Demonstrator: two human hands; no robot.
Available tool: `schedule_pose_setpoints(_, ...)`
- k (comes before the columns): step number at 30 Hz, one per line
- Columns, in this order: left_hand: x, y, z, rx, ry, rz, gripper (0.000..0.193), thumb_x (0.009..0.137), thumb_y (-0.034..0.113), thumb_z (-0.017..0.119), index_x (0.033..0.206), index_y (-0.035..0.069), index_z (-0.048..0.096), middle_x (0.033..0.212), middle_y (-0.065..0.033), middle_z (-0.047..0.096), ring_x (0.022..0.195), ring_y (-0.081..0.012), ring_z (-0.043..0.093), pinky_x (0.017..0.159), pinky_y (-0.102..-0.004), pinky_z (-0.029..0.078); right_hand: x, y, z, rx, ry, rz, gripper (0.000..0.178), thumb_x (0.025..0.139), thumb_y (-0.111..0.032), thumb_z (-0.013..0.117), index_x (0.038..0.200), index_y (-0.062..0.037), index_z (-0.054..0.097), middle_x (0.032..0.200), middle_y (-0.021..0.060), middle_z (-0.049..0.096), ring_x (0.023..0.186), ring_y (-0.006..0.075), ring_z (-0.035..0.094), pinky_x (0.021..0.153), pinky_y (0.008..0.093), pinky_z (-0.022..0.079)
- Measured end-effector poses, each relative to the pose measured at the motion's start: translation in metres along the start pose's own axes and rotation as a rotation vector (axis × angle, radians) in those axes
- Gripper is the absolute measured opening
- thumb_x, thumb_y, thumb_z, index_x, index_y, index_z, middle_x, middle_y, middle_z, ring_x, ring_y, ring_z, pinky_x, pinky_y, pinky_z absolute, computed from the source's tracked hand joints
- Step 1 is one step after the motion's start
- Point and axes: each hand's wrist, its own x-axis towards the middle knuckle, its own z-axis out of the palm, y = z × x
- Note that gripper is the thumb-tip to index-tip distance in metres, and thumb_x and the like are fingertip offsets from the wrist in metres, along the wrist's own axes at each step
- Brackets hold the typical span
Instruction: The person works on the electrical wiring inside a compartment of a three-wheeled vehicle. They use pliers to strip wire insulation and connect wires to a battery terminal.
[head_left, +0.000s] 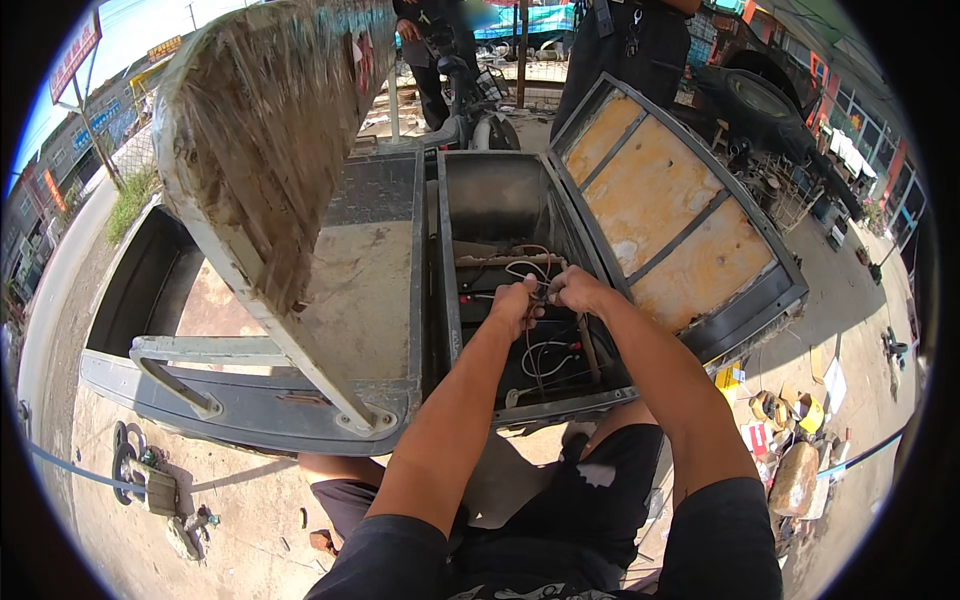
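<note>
Over an open black metal compartment [492, 205] of a vehicle, both my hands are close together among several loose wires. My left hand [515, 303] is closed, with its fingers pinching a wire. Right beside it, my right hand [577, 289] is closed on wiring too; the exact spot between the fingers is too small to make out. A white wire [527, 266] loops up behind the hands. Below them another white wire loop [548, 348] runs to a red-tipped end on a dark surface at the bottom of the compartment, partly hidden by my hands.
A hinged lid [660, 205] with yellowish, stained panels stands open at the right. To the left rises a plastic-wrapped seat back [265, 130] above a metal bed [365, 290]. Two people stand beyond the vehicle, near a parked motorcycle [490, 125]. Scrap [797, 470] lies on the right-hand ground.
</note>
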Motion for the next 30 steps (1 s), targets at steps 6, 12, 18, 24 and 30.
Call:
schedule_pose_setpoints(6, 0.015, -0.014, 0.002, 0.092, 0.044, 0.062, 0.044, 0.097, 0.04, 0.053, 0.085, -0.002, 0.058, 0.069, -0.0118, 0.062, 0.049, -0.0185, 0.052, 0.042, -0.0355, 0.038, 0.011, 0.018, 0.008, 0.167, -0.079, 0.061, 0.015, 0.084, -0.006, 0.062, 0.093, 0.0032, 0.07, 0.08, 0.007, 0.065, 0.073, 0.0152, 0.055, 0.067, 0.0342, 0.045)
schedule_pose_setpoints(12, 0.011, -0.017, 0.003, 0.389, 0.097, 0.239, 0.034, 0.093, 0.027, 0.062, 0.081, -0.005, 0.058, 0.069, -0.0139, 0.063, 0.046, -0.0189, 0.057, 0.04, -0.0359, 0.042, 0.012, 0.022, 0.008, 0.126, -0.035, 0.043, 0.018, 0.076, -0.009, 0.066, 0.09, -0.0016, 0.074, 0.084, 0.0135, 0.07, 0.083, 0.0241, 0.064, 0.074, 0.0371, 0.049)
schedule_pose_setpoints(18, 0.013, -0.028, 0.0, 0.774, 0.297, 0.726, 0.013, 0.078, 0.011, 0.07, 0.083, 0.0, 0.064, 0.078, -0.018, 0.067, 0.066, -0.0296, 0.067, 0.062, -0.0388, 0.052, 0.009, 0.009, 0.009, 0.051, -0.045, 0.047, 0.015, 0.081, -0.007, 0.065, 0.092, 0.0006, 0.071, 0.077, 0.0073, 0.065, 0.072, 0.0168, 0.056, 0.065, 0.0357, 0.045)
schedule_pose_setpoints(24, 0.003, -0.025, 0.004, 0.933, 0.202, 0.742, 0.012, 0.071, 0.012, 0.072, 0.081, 0.006, 0.073, 0.082, -0.0186, 0.068, 0.083, -0.0365, 0.066, 0.078, -0.0407, 0.052, 0.0, 0.003, 0.003, 0.065, -0.088, 0.053, 0.017, 0.08, -0.006, 0.064, 0.093, 0.0024, 0.071, 0.076, 0.0078, 0.065, 0.071, 0.0171, 0.057, 0.065, 0.0346, 0.045)
schedule_pose_setpoints(30, 0.002, -0.024, 0.006, 1.1, 0.222, 0.666, 0.008, 0.073, 0.012, 0.07, 0.076, 0.005, 0.073, 0.082, -0.0215, 0.067, 0.085, -0.0381, 0.065, 0.078, -0.0454, 0.052, 0.007, 0.005, 0.009, -0.065, -0.07, 0.041, 0.018, 0.077, -0.009, 0.065, 0.091, -0.0003, 0.073, 0.086, 0.0177, 0.07, 0.082, 0.0276, 0.065, 0.075, 0.0394, 0.049)
